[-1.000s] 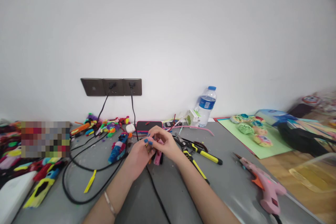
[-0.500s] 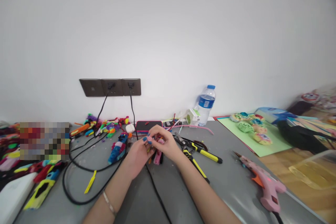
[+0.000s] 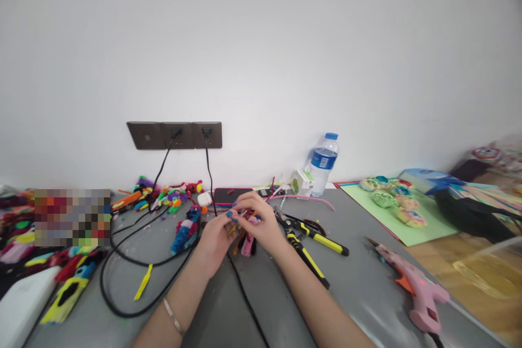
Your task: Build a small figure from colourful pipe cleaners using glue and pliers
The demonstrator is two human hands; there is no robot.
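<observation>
My left hand [image 3: 216,242] and my right hand [image 3: 261,223] meet fingertip to fingertip over the middle of the grey table. Both are closed in a pinch around something small that the fingers mostly hide. Pink and dark fuzzy strips [image 3: 247,244], which look like pipe cleaners, show just below the fingers; I cannot tell whether they are held or lie on the table. Right of my right hand lie pliers with yellow and black handles [image 3: 304,255]. A blue and pink fuzzy figure [image 3: 185,231] lies left of my left hand.
A black cable [image 3: 110,293] loops across the left side. A pink hot glue gun [image 3: 424,293] lies at the right. A water bottle [image 3: 325,166] and a small box [image 3: 302,182] stand by the wall. Ribbon rosettes [image 3: 385,199] rest on green paper [image 3: 432,225]. A phone [image 3: 228,196] lies behind my hands.
The whole view has shifted slightly, with things appearing a little further right. My hands stay pinched together, with only small finger movement.
</observation>
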